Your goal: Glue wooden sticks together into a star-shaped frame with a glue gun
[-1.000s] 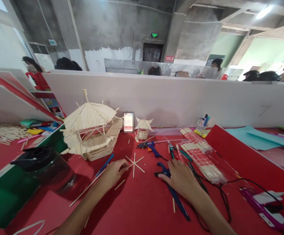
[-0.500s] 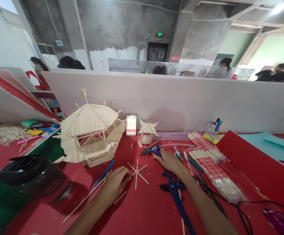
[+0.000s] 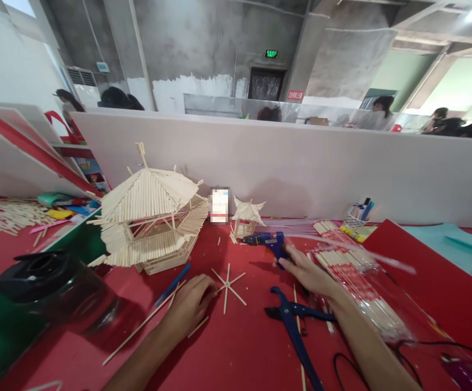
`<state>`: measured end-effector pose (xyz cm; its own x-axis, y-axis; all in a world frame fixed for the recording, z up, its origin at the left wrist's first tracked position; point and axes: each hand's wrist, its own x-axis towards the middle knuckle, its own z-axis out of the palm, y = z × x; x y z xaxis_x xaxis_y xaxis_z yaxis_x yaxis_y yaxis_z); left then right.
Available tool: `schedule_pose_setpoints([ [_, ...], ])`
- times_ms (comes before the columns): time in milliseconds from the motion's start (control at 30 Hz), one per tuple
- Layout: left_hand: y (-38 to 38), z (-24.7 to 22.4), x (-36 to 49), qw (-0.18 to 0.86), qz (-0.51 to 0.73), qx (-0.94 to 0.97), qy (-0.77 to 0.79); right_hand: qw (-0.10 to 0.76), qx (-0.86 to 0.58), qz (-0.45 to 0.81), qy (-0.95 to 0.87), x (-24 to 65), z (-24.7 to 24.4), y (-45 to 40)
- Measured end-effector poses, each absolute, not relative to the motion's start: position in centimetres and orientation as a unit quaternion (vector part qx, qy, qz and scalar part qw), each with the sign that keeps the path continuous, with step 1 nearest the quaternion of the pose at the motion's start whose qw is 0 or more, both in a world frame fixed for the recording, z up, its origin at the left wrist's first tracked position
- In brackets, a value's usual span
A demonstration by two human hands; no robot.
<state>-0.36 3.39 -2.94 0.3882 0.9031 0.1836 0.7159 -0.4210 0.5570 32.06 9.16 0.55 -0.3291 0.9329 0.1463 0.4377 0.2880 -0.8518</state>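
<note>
My right hand (image 3: 303, 267) is wrapped round the handle of a blue glue gun (image 3: 274, 243), whose nozzle points left, close to the small stick pavilion (image 3: 247, 217). Beside the star of thin sticks (image 3: 227, 284) rests my left hand (image 3: 195, 298), its fingers curled at the tip of the star's left stick. Whether those fingers pinch that stick is too small to tell. A short stick lies by the left hand, and a long stick (image 3: 138, 331) and a blue pen (image 3: 172, 285) lie to its left.
The large stick pavilion (image 3: 154, 217) stands at the left behind a dark-lidded jug (image 3: 56, 298). Blue cutters (image 3: 295, 336) lie near the right forearm. Bagged sticks (image 3: 362, 282) and a red board (image 3: 431, 282) are on the right. A white partition (image 3: 301, 163) runs behind; people are beyond it.
The glue gun is lifted off the table in my right hand and has moved right and slightly up, its glue stick swinging out to the right. My left hand has barely moved.
</note>
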Motion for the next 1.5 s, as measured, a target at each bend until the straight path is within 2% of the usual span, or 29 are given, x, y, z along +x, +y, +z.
schedule_pose_setpoints([
  [133, 3.4, -3.6, -0.6, 0.197, 0.252, 0.805, 0.500, 0.333, -0.431, 0.447, -0.710, 30.7, -0.1, 7.3],
  [333, 3.3, -3.8, -0.5, 0.222, 0.273, 0.796, 0.493, 0.291, -0.490, 0.431, -0.700, 28.7, -1.1, 4.8],
  [533, 3.4, -3.6, -0.4, 0.241, 0.271, 0.800, 0.478, 0.305, -0.586, 0.306, -0.686, 27.5, -2.0, 2.9],
  [600, 3.4, -3.5, -0.3, 0.243, 0.266, 0.803, 0.474, 0.303, -0.560, 0.263, -0.725, 27.0, -2.1, 2.6],
  [767, 3.5, -3.5, -0.3, 0.253, 0.268, 0.804, 0.467, 0.227, -0.486, 0.208, -0.818, 26.3, -2.1, 2.7],
  [1000, 3.4, -3.4, -0.2, 0.260, 0.264, 0.802, 0.469, 0.214, -0.462, 0.100, -0.855, 26.6, -2.8, 2.7],
  [1233, 3.6, -3.7, -0.2, 0.258, 0.262, 0.808, 0.461, 0.193, -0.462, 0.067, -0.863, 26.5, -3.2, 2.8],
  [1500, 3.6, -3.7, -0.1, 0.247, 0.267, 0.811, 0.459, 0.225, -0.454, 0.025, -0.862, 26.2, -3.0, 2.7],
])
